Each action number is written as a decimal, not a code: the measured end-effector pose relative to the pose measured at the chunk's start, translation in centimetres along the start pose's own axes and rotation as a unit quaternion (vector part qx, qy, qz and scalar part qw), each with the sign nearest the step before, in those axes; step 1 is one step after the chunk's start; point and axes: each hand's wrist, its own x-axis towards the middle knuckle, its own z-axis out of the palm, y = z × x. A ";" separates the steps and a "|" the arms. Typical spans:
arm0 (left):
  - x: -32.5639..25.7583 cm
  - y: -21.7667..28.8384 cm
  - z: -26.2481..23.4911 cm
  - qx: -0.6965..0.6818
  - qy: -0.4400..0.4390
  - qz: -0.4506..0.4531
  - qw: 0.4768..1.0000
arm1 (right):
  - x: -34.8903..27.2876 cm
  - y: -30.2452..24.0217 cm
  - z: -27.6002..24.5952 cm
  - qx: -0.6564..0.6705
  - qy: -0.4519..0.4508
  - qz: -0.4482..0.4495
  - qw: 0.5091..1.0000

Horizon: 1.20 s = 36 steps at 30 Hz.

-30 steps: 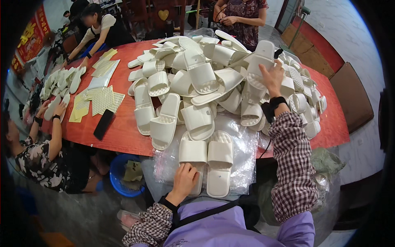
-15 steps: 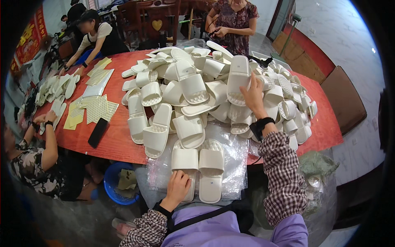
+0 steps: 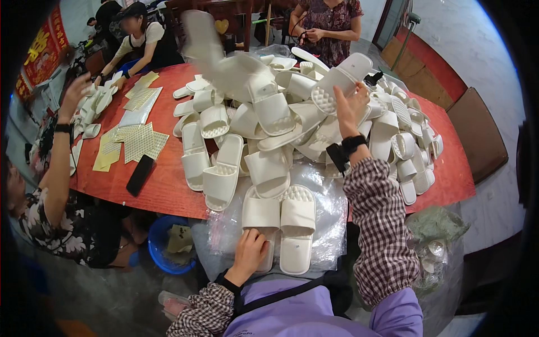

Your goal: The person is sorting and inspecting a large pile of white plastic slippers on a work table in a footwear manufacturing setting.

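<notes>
Covering a red table [image 3: 168, 185], white slippers [image 3: 269, 121] pile.

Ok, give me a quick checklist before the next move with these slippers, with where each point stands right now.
1. Right hand has a firm hold on the raised slipper: ok, fingers wrap its heel end, sole facing the camera.
2. Left hand steadies the pair at the near edge: ok, it rests on the left one's end.
3. Pair lies side by side, straps up, on the plastic bag: ok.
4. Pile is steady: not ok, a blurred slipper is in the air above it.
5. Raised slipper matches the pair in size: cannot tell.
</notes>
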 end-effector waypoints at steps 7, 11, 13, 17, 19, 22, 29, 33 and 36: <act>-0.1 -0.4 0.2 -0.003 -0.002 -0.010 1.000 | -2.1 0.9 0.1 -0.212 -0.245 -0.103 0.940; 0.4 0.1 0.8 -0.011 -0.003 0.004 1.000 | -0.6 5.4 -2.5 -0.112 -0.288 -0.135 0.941; 0.3 -0.1 0.9 -0.008 0.001 -0.004 1.000 | -1.8 5.8 -3.0 -0.052 -0.311 -0.119 0.941; 0.1 0.0 0.8 -0.017 0.018 -0.001 1.000 | -4.6 5.6 -6.1 0.028 -0.294 -0.133 0.946; 0.0 -0.1 0.7 -0.019 0.021 -0.005 1.000 | -7.1 3.9 -8.0 0.042 -0.249 -0.145 0.957; 0.1 -0.1 0.8 -0.013 0.020 -0.005 1.000 | -11.3 3.8 -11.4 0.078 -0.350 -0.076 0.930; 0.2 0.0 0.9 -0.001 0.022 0.005 1.000 | -19.2 5.4 -14.8 0.035 -0.464 -0.023 0.885; 0.3 0.2 1.1 -0.001 0.026 0.005 1.000 | -21.3 5.9 -14.5 -0.036 -0.438 -0.015 0.898; 0.0 -0.1 1.1 0.010 0.025 0.003 1.000 | -21.6 5.1 -13.5 -0.065 -0.447 -0.021 0.892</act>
